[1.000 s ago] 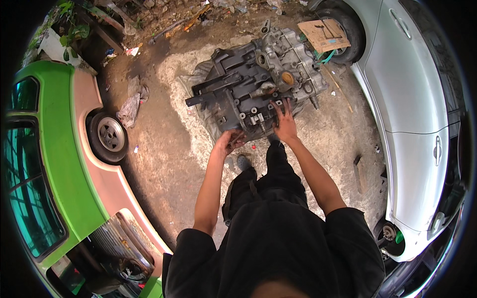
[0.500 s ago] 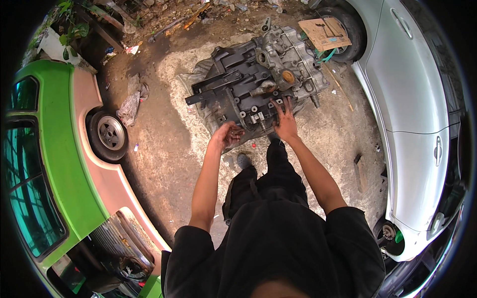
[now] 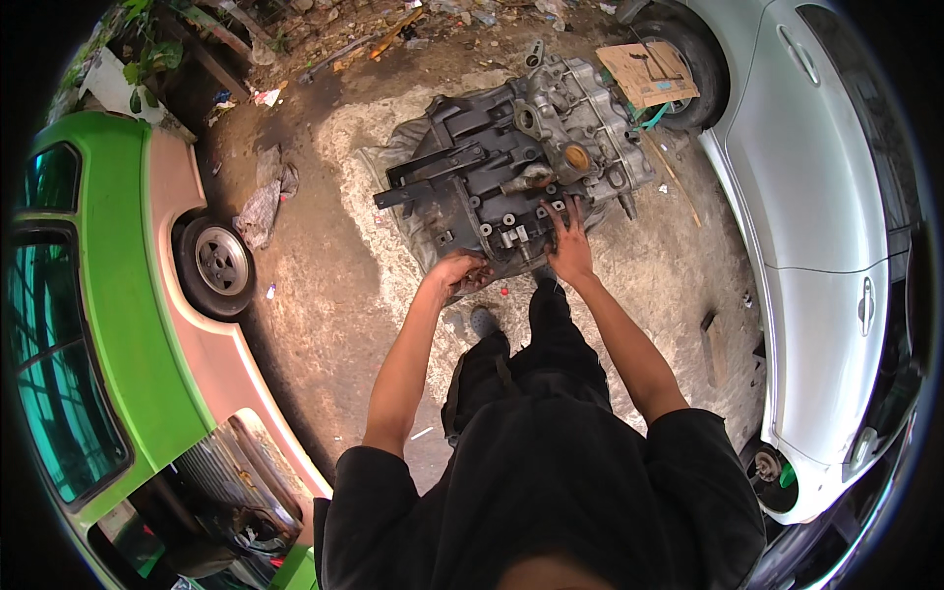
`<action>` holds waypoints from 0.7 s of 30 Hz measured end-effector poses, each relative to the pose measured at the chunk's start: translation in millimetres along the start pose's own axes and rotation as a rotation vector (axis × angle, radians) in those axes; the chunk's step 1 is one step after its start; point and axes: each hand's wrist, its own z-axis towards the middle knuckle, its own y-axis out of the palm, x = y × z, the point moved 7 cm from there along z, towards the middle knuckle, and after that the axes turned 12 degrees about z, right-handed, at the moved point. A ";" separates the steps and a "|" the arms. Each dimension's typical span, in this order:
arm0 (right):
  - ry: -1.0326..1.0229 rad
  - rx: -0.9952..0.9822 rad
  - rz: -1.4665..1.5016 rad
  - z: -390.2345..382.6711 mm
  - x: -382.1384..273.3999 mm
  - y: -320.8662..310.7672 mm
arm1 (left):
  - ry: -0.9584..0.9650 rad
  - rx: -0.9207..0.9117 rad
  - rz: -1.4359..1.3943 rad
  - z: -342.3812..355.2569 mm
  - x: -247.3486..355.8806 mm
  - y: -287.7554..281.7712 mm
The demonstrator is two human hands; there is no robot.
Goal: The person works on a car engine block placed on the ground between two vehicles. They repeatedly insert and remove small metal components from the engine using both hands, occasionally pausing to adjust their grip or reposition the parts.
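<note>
A dirty engine assembly lies on a crumpled grey sheet (image 3: 408, 147) on the concrete, with a black cast section (image 3: 457, 211) and a silver metal section (image 3: 595, 123) carrying a round, rusty-orange port (image 3: 576, 157). At the black section's near edge, my left hand (image 3: 460, 272) has its fingers curled; what they grip is hidden. My right hand (image 3: 568, 246) rests on that section further right, fingers apart and reaching up toward the small bolt bosses.
A green-and-pink vehicle (image 3: 128, 295) stands on the left, a silver car (image 3: 806, 216) on the right. Cardboard (image 3: 634, 79) leans near its wheel. A rag (image 3: 258, 211), a thin stick (image 3: 678, 187) and a wooden piece (image 3: 713, 354) lie on the ground; debris lines the far edge.
My left hand lifted slightly, then lowered again at the near edge, fingers still curled. My right hand stays on the black section. The view has shifted slightly.
</note>
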 end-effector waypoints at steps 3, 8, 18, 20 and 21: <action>-0.005 0.002 0.011 -0.2 -1.6 -0.9 | -0.003 -0.026 0.212 5.9 17.7 -0.1; 0.013 0.005 0.013 0.5 0.4 1.1 | -0.106 0.168 0.154 11.7 6.0 6.4; -0.022 0.009 0.068 0.7 -0.4 0.6 | 0.336 0.736 0.419 -2.1 -29.4 35.7; -0.012 0.010 0.054 0.9 -0.7 1.4 | 0.493 0.904 0.521 -12.6 -35.9 53.7; 0.003 0.006 0.042 0.8 0.0 1.8 | 0.574 0.960 0.542 -15.1 -39.1 62.6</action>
